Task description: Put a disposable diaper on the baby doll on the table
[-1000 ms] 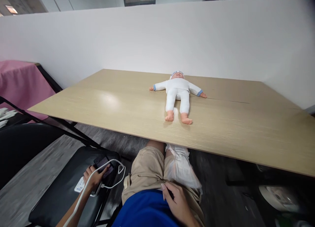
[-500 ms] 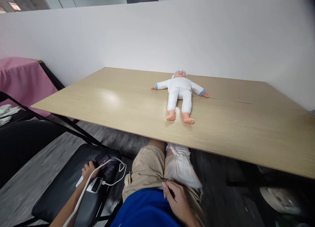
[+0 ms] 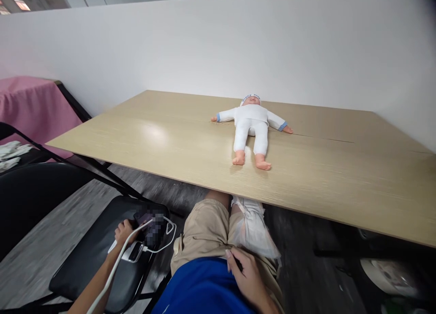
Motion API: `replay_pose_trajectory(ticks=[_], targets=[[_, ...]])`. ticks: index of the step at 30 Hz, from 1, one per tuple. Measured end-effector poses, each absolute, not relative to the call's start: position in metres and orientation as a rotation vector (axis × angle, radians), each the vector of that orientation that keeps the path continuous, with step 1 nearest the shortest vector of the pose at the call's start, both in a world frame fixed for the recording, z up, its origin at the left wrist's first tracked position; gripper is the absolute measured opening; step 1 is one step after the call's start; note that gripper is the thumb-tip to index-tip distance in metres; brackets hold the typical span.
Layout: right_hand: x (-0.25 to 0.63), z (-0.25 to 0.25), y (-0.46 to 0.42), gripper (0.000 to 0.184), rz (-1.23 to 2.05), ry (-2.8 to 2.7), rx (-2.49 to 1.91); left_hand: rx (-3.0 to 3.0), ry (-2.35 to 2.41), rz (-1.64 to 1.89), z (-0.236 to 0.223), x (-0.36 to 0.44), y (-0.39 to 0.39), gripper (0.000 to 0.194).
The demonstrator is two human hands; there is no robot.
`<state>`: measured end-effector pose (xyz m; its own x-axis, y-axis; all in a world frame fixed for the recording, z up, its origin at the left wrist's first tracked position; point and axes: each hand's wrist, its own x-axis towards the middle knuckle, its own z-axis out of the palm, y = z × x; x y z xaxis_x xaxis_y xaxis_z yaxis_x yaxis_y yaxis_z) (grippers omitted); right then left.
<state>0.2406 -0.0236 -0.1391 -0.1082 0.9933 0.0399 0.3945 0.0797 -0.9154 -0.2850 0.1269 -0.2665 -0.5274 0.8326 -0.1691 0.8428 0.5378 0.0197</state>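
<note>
On the table (image 3: 163, 159) a baby doll (image 3: 252, 119) in a white suit with blue cuffs lies on its back, arms spread and bare feet toward me. My left hand (image 3: 124, 232) is down on the black chair seat, fingers curled at the left edge of a dark, partly blurred phone (image 3: 145, 225); what they grip is hidden. Just below it lies a white power bank (image 3: 134, 252) with a white cable (image 3: 111, 277). My right hand (image 3: 245, 271) rests on my lap, loosely bent, thumb apart from the fingers, holding nothing. Thin white cloth-like material (image 3: 254, 232) drapes over my right thigh.
A white partition (image 3: 218, 51) rises behind the table. A black chair (image 3: 91, 255) stands at my left, with another chair back (image 3: 37, 196) beyond it. Pink cloth (image 3: 37, 105) covers something at far left. A round white object (image 3: 384, 275) sits under the table at right.
The view has shifted slightly, so the table and doll appear a little higher and further right. Both hands and the doll keep their places.
</note>
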Motion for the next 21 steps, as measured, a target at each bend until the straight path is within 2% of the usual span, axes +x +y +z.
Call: replay_pose_trajectory(ticks=[8,13,17,21], targets=[[0.24,-0.137,-0.024,0.052,1.003,-1.604,-1.41,1.311,2.572,0.198,-0.264,-0.282,0.125,0.088],[0.241,-0.137,-0.024,0.052,0.998,-1.61,-1.418,1.373,2.518,0.478,-0.261,-0.264,0.102,0.078],[0.24,-0.138,-0.024,0.051,0.971,-1.623,-1.411,1.364,2.296,0.773,-0.263,-0.248,0.081,0.077],[0.239,-0.139,-0.023,0.05,0.97,-1.632,-1.403,1.285,2.034,0.954,-0.261,-0.241,0.073,0.086]])
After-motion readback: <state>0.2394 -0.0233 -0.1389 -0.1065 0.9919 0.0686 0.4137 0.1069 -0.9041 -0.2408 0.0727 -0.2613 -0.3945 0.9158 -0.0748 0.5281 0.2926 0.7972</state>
